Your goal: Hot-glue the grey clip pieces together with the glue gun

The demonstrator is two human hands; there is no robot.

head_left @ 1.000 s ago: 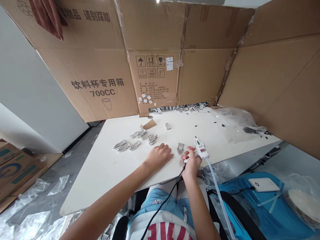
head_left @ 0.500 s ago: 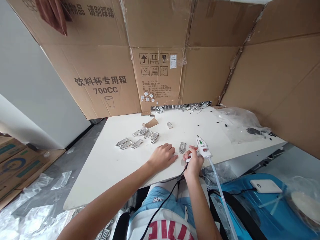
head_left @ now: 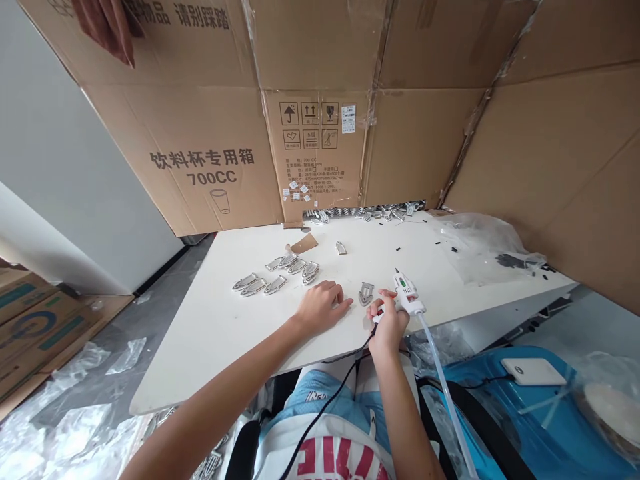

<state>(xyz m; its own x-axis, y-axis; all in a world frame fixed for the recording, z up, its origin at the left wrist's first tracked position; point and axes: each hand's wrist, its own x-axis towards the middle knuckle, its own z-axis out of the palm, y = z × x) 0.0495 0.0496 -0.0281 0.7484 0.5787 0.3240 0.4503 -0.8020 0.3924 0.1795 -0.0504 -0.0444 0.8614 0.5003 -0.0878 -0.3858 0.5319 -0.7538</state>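
Note:
In my right hand [head_left: 389,325] is a white hot glue gun [head_left: 409,293], its dark nozzle pointing away from me and a long glue stick trailing from its rear. My fingers are wrapped round its handle. My left hand [head_left: 323,308] rests on the table with fingers loosely curled, the thumb stretched towards the right; nothing shows in it. Between and just beyond my hands lies a silver metal buckle-like frame [head_left: 366,293], touched by neither. Further left is a loose group of similar metal frames [head_left: 275,285]. One more metal frame [head_left: 341,248] lies alone farther back.
Cardboard walls [head_left: 320,60] enclose the back and right of the white table [head_left: 200,340]. Many metal parts [head_left: 370,213] lie at the rear opening. A clear plastic bag [head_left: 480,243] and small black pieces are at right. A black cord [head_left: 330,403] crosses my lap.
The view shifts slightly. My left hand's fingers and thumb move a little, opening a small gap between them. The glue gun stays in my right hand near the same metal frame.

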